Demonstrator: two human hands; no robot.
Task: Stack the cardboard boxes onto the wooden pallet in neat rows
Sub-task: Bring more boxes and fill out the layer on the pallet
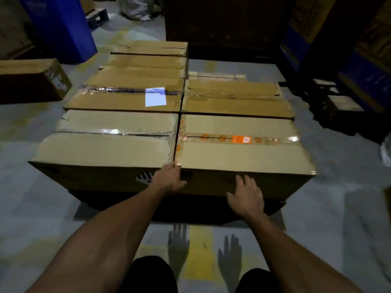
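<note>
Left hand point(169, 178) flat | right hand point(247, 195) flat | both press front-right box point(239, 153)

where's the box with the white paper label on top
In the head view the box with the white label sits in the left column, second row back, directly behind the near left box and beside the right-hand middle box.

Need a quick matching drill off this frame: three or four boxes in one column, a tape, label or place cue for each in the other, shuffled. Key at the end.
Things
1. near right box
2. near left box
3. box behind near left
4. loose box

Cues
A. white label on top
B. off the stack, far left
C. orange-printed tape
D. clear tape, torn flap edge

Pairs: 1-C, 2-D, 3-A, 4-B
</note>
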